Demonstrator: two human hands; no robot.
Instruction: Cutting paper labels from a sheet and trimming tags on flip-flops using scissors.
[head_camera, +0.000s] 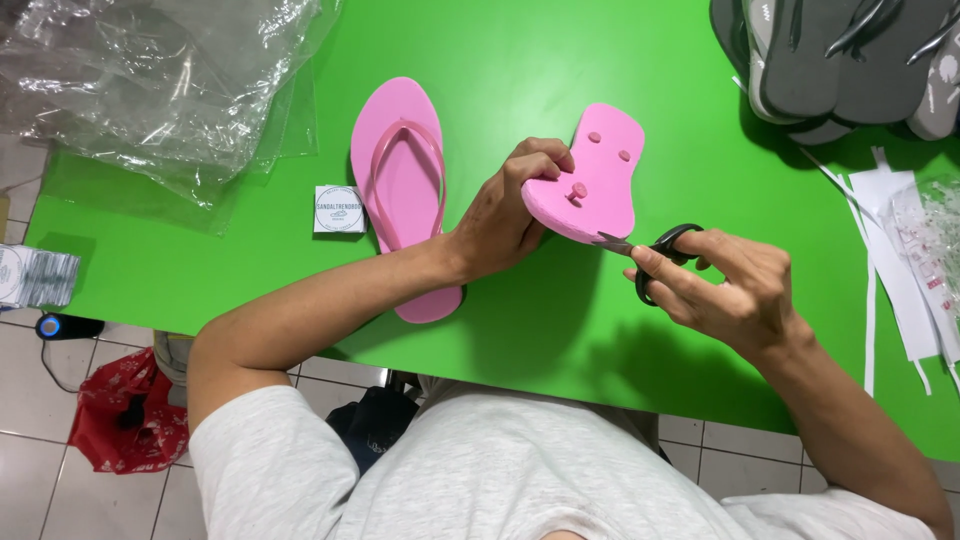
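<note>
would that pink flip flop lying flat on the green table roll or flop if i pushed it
The pink flip flop lies flat on its sole, so it would probably slide, not roll. It looks like foam, likely light and a bit bendy. Its thin strap probably flexes easily.

A small square white label card lay flat on the green table, just left of the pink sandal. A stack of like cards sat at the table's left edge. Crumpled clear plastic bags filled the far-left corner. White printed paper strips lay at the right.
</note>
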